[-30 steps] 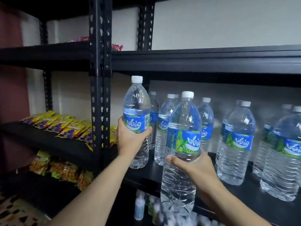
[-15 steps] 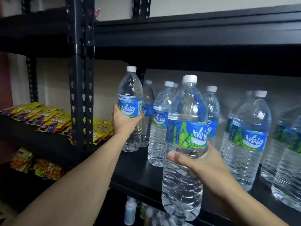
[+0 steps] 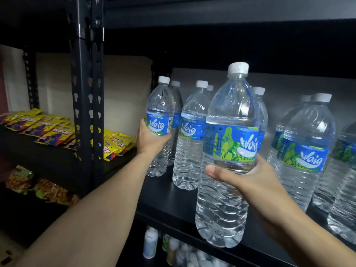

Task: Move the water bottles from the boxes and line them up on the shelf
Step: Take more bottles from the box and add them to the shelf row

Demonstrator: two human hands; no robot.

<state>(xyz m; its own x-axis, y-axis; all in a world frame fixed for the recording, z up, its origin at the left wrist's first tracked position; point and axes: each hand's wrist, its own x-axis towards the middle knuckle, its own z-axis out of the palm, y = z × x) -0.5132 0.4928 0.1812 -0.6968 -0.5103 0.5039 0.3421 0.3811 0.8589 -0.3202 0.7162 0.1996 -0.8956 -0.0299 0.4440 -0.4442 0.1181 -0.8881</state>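
The left hand is wrapped around a water bottle at its blue label, and this bottle stands upright at the far left end of the black shelf, close to the black post. The right hand holds a second, bigger-looking bottle around its middle, upright, with its bottom over the front edge of the shelf. I cannot tell if it touches the shelf. There is bare shelf between the two held bottles and the front edge, so there is some room there. Just behind them stand four more bottles, packed close, which block the way to the back. To the right stand at least four other bottles, near the held one, with a gap in between. The board above hangs just over the white caps. Left of the post lie many yellow snack packs on another shelf, with more snack bags below. Under the water shelf are small white bottles, too blurry to count.
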